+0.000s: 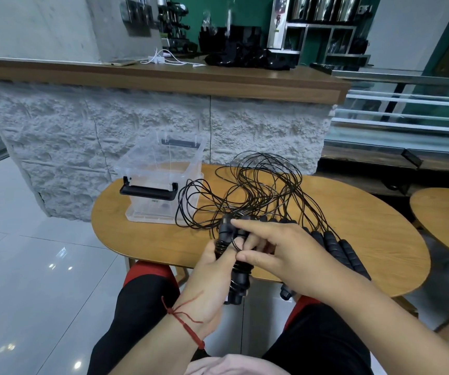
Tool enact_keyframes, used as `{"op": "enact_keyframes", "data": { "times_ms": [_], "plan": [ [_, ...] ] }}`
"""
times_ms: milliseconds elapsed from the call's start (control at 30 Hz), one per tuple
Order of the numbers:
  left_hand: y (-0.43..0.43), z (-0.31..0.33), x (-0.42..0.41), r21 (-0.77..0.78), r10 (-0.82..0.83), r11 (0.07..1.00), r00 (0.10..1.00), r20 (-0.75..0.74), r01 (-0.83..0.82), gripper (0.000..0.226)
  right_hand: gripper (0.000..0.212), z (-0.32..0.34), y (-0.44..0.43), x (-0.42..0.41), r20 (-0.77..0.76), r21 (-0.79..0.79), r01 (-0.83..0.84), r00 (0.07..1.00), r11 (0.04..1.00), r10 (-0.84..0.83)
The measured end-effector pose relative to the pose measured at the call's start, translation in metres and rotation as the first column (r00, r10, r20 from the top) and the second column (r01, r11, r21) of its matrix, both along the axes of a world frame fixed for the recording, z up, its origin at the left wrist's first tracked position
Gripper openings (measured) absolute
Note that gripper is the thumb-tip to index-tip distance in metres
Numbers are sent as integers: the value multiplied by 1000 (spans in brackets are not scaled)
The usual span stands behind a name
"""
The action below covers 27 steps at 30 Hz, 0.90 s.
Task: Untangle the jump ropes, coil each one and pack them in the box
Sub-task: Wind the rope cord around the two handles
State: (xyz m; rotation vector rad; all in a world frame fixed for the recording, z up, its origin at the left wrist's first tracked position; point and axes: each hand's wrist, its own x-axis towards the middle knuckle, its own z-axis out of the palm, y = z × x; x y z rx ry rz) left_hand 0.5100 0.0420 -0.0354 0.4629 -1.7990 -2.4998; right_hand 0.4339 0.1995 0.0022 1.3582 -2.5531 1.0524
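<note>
My left hand (207, 277) grips the black rope handles (238, 280) over the near edge of the oval table (353, 212). My right hand (280, 250) curls its middle fingers on the cord (234, 242) at their tops, index finger straight. The tangled jump ropes (258, 190) lie mid-table, and the clear box (161, 169) stands open at the far left.
</note>
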Motion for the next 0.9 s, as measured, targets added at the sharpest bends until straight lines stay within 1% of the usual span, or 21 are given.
{"op": "enact_keyframes", "data": {
  "times_ms": [67,100,167,267,333,400,500,567,633,700,767,833,900],
  "plan": [
    [-2,1,0,-35,28,999,999,-30,-29,26,42,2,2,0,82,-36,53,995,998,-50],
    [-3,2,0,-27,26,999,999,-35,-27,27,37,1,2,0,74,-62,81,994,995,-76],
    [-6,3,0,43,16,999,1000,-13,-15,31,33,-2,2,1,-2,-107,113,993,988,-114],
    [-9,7,-2,164,-3,986,997,75,-9,39,29,-11,-1,3,-157,-134,50,985,990,-71],
    [-10,12,-3,237,-48,971,993,110,20,42,27,-13,-2,3,-263,-99,29,963,995,-54],
    [-12,13,-3,286,-83,957,989,120,45,45,26,-13,-1,3,-369,-24,-7,929,1000,-3],
    [-15,6,-6,294,-81,955,986,148,34,48,25,-10,-5,7,-470,84,-90,875,992,119],
    [-17,4,-6,309,-87,951,980,180,27,45,26,-9,-8,13,-537,151,-99,827,984,166],
    [-18,4,-5,321,-88,947,978,190,23,43,23,-8,-9,15,-532,187,-106,824,977,192],
    [-17,4,-6,306,-69,952,980,187,9,44,24,-9,-8,13,-465,174,-142,860,975,208],
    [-17,2,-9,290,-25,957,982,185,-30,45,29,-13,-10,12,-382,170,-139,903,976,195],
    [-20,2,-12,278,41,957,985,167,-86,46,29,-20,-17,16,-353,135,-85,927,987,128],
    [-25,4,-14,256,84,960,987,134,-116,46,28,-29,-24,25,-393,81,-3,919,997,34]
  ]
}}
